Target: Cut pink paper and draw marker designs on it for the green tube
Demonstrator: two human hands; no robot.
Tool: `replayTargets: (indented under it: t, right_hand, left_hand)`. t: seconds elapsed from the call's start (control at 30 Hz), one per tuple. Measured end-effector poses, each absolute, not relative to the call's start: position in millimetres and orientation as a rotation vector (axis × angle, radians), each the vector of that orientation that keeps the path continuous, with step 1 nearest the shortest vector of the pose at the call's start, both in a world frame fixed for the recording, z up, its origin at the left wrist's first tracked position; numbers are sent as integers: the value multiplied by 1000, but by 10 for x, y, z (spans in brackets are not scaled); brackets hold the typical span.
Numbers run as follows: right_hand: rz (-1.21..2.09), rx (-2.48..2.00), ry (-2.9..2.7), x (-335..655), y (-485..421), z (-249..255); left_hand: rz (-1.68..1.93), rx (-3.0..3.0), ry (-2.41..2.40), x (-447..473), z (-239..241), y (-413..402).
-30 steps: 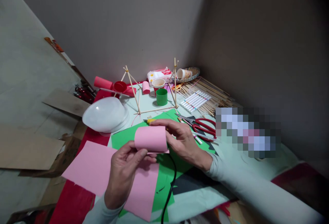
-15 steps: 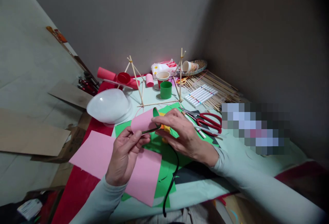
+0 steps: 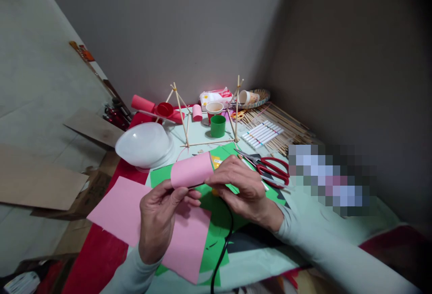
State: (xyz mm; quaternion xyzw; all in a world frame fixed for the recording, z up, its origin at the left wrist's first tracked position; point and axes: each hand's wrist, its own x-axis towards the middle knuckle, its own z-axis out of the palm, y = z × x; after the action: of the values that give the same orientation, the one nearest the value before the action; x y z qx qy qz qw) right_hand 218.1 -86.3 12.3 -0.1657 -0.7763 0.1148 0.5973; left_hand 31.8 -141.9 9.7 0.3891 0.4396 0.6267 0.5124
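A curved pink paper tube [image 3: 191,168] is held between my two hands above the table. My left hand [image 3: 160,217] pinches its lower left edge between thumb and fingers. At the tube's right end my right hand [image 3: 245,188] grips the lower edge with its fingertips. A dark line runs along that bottom edge. Under my right hand a black cord [image 3: 222,249] hangs down towards the table's front. Pink paper [image 3: 191,244] and green paper [image 3: 211,258] lie beneath my hands. A yellow item [image 3: 216,161] is partly hidden behind the tube.
Red-handled scissors [image 3: 275,170] lie right of my right hand. Further back stand a stick frame [image 3: 185,123], a green cup [image 3: 218,126] and a paper cup [image 3: 214,107]. White markers [image 3: 263,133] lie beside wooden sticks [image 3: 290,123]. White plastic bowls [image 3: 143,143] sit at left.
The pink tube has turned so its outer side faces me and its open right end shows less. My right fingers have closed onto its lower right edge.
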Motion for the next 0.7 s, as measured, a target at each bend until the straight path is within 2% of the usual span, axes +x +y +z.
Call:
replayTargets:
  t: [0.27, 0.5, 0.6, 0.7]
  right_hand:
    - [304, -325, -1760, 2169, -896, 138]
    - [149, -398, -1945, 2239, -907, 195]
    - [83, -418, -2090, 2287, -879, 246]
    - [104, -412, -2304, 2335, -853, 354]
  left_hand:
    - [1553, 1103, 1084, 268, 38, -1423]
    - [1463, 1105, 1211, 144, 55, -1349]
    - [1558, 1403, 1404, 83, 29, -1241]
    - [1261, 1899, 1379, 88, 47, -1107]
